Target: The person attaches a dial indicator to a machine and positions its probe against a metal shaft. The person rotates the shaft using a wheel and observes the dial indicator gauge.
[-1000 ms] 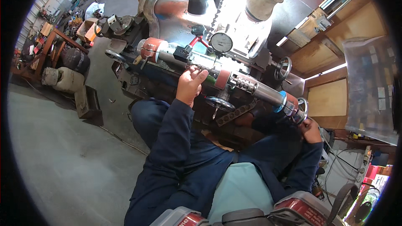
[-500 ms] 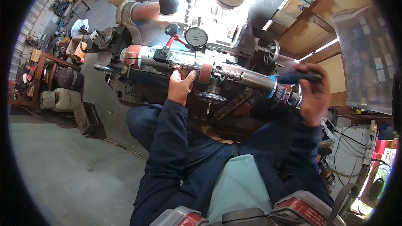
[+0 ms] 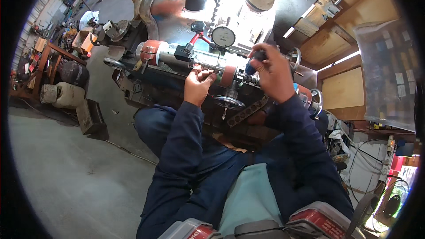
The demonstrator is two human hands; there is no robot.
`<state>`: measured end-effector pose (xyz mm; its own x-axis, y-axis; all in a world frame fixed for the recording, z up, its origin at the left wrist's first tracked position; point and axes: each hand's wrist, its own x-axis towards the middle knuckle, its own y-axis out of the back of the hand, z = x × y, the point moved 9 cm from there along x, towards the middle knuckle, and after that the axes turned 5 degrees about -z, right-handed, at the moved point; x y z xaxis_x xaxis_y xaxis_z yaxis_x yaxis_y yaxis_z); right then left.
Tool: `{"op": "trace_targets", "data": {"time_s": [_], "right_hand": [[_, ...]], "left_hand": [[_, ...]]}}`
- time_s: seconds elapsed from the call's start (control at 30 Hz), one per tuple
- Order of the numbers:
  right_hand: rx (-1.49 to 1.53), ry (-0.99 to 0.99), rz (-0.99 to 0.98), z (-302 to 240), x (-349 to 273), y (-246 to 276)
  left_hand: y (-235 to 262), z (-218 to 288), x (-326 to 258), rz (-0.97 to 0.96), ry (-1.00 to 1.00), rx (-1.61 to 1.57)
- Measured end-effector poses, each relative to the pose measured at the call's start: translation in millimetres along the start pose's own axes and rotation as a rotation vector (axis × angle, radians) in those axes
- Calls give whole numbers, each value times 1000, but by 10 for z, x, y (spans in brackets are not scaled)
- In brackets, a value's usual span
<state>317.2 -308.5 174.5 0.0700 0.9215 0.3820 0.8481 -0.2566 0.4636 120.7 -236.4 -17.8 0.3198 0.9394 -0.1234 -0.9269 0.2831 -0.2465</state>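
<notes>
- Finding lobed metal shaft point(image 3: 208, 67) at twelve o'clock of the view, lying along the machine point(image 3: 170, 9) and meeting a red collar point(image 3: 229, 76) at six o'clock of the dial gauge point(image 3: 223, 36).
- Touching the shaft with left hand point(image 3: 197, 88), at seven o'clock of the gauge, bending fingers and thumb toward the metal; cannot tell a firm clasp from a light rest.
- Clenching right hand point(image 3: 275, 74) around a blue-and-black handle point(image 3: 251, 67), at three o'clock of left hand; cannot tell whether touching the shaft with its lower end.
- Noting black block point(image 3: 182, 53) at eight o'clock of the gauge, with a red arm point(image 3: 194, 40) rising from it toward a black knob point(image 3: 198, 26) at ten o'clock of the gauge.
- Observing silver handwheel point(image 3: 231, 101) at four o'clock of left hand, and a dark bar with round holes point(image 3: 248, 112) next to it, also toward four o'clock.
- Recording second handwheel point(image 3: 317, 103) at four o'clock of right hand.
- Logging pale tank point(image 3: 66, 95) at nine o'clock of the view and clear plastic sheet point(image 3: 389, 73) hanging toward three o'clock.
</notes>
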Motion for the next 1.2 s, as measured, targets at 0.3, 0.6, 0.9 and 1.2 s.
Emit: {"op": "trace_targets", "data": {"time_s": [0.3,0.6,0.9,1.2], "right_hand": [[273,-63,291,-230,-453,877],[-359,-556,123,828,-1644,2129],[261,-771,5,1233,-2247,1956],[-224,-486,204,1883,-1853,2246]], "left_hand": [[-104,-151,-41,-205,98,63],[-170,-57,-53,-246,48,125],[-107,-23,-197,-342,273,-376],[380,607,-281,-41,113,-10]]}}
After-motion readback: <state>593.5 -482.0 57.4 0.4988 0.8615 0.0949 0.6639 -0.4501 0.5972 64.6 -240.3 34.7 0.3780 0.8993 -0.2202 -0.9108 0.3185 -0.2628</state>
